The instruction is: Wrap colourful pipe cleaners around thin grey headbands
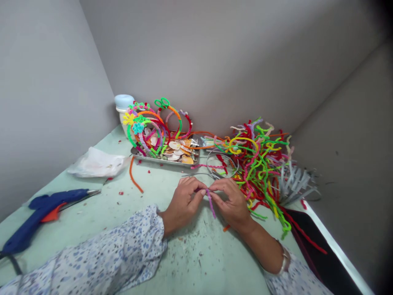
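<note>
Left hand (184,200) and right hand (231,205) both pinch a fuzzy purple stem (211,205), front-right of the shallow metal tray (166,161). Its end's loose; the multicoloured fuzzy hoops (176,112) there look pretty much done.

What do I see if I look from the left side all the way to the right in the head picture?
Blue glue gun → container with a light blue lid → metal tray of shells → purple fuzzy stick → colourful tangle of fuzzy sticks.
</note>
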Demonstrator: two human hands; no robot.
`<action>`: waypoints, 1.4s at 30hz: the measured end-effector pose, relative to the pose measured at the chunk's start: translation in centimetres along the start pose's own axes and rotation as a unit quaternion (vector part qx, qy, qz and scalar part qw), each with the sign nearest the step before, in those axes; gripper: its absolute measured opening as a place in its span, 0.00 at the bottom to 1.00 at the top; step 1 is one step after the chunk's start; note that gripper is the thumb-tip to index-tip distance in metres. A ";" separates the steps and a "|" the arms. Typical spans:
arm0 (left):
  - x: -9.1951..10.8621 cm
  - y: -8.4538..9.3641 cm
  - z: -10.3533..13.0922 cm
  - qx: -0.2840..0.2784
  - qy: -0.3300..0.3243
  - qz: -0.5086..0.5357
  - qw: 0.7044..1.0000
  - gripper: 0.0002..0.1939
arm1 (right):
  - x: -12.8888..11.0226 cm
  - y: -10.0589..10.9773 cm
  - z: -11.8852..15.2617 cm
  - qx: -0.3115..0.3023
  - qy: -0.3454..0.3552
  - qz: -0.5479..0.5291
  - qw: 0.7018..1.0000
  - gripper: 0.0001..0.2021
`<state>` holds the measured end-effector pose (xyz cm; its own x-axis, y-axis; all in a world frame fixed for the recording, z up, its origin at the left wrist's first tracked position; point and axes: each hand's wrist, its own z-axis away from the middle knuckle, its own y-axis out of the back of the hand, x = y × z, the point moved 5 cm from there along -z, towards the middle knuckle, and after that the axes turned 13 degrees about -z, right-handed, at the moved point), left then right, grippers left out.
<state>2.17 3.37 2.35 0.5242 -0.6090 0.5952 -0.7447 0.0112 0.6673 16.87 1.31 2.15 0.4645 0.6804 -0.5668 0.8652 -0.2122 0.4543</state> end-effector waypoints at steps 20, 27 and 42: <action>0.2 -0.1 0.0 -0.011 -0.027 -0.034 0.999 0.09 | 0.5 -0.2 0.1 0.023 -0.074 -0.095 0.992 0.03; 0.1 -0.2 0.0 -0.009 -0.024 -0.048 0.999 0.09 | 0.5 -0.5 0.0 0.014 -0.097 -0.107 0.989 0.03; 0.1 -0.3 0.1 -0.009 -0.026 -0.053 0.998 0.08 | 0.5 -0.5 0.0 0.006 -0.089 -0.092 0.992 0.03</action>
<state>2.47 3.24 2.18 0.5769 -0.6473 0.4982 -0.6792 -0.0414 0.7328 16.72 1.74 1.64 0.3240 0.5733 -0.7526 0.9401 -0.1057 0.3242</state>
